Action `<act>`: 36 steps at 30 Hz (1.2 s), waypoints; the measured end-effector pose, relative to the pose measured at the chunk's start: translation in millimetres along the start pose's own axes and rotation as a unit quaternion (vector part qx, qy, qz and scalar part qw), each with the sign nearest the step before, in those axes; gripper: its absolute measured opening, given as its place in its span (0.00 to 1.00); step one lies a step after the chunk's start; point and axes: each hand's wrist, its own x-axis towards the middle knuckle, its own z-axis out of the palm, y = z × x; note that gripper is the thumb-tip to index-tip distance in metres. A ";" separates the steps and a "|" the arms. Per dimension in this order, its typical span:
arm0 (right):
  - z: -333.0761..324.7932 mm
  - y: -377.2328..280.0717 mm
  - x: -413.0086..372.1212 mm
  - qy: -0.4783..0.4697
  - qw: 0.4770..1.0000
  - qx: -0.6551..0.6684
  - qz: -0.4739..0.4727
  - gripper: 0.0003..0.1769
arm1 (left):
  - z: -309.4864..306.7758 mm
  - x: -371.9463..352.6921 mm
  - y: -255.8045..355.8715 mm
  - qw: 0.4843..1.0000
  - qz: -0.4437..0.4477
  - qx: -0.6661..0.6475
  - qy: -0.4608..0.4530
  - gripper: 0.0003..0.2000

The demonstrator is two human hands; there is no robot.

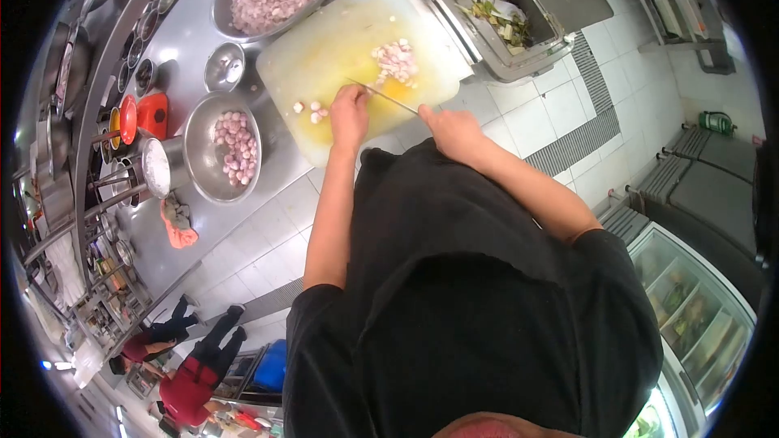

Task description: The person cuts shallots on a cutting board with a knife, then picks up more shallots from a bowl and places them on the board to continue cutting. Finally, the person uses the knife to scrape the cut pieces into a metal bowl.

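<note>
My right hand [453,135] is closed round the handle of a kitchen knife [395,100], whose blade lies across a white, yellow-stained cutting board [308,53]. Close to the blade, my left hand [350,116] has its fingers drawn together on the board; whatever they hold is hidden. Just beyond the knife lies a pile of chopped shallots [396,62]. A few whole peeled shallots [316,113] rest to the left of my left hand.
Left of the board are a metal bowl of peeled shallots [235,148] and a small metal bowl [225,67]. A large bowl [221,12] heaped with shallots stands behind. A bin of scraps [501,12] adjoins the board's right. Two people [191,389] work farther off.
</note>
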 end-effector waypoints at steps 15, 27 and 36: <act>15.4 22.4 17.4 -0.020 0.996 0.075 0.047 0.21 | 6.5 16.8 6.0 0.996 0.067 0.055 0.002 0.04; 12.1 15.4 4.7 0.034 0.999 0.006 0.002 0.18 | 8.9 19.7 0.9 0.995 0.081 0.057 0.009 0.03; 11.9 29.5 13.3 -0.028 0.994 0.082 0.067 0.21 | 14.3 28.0 7.3 0.991 0.111 0.076 -0.022 0.04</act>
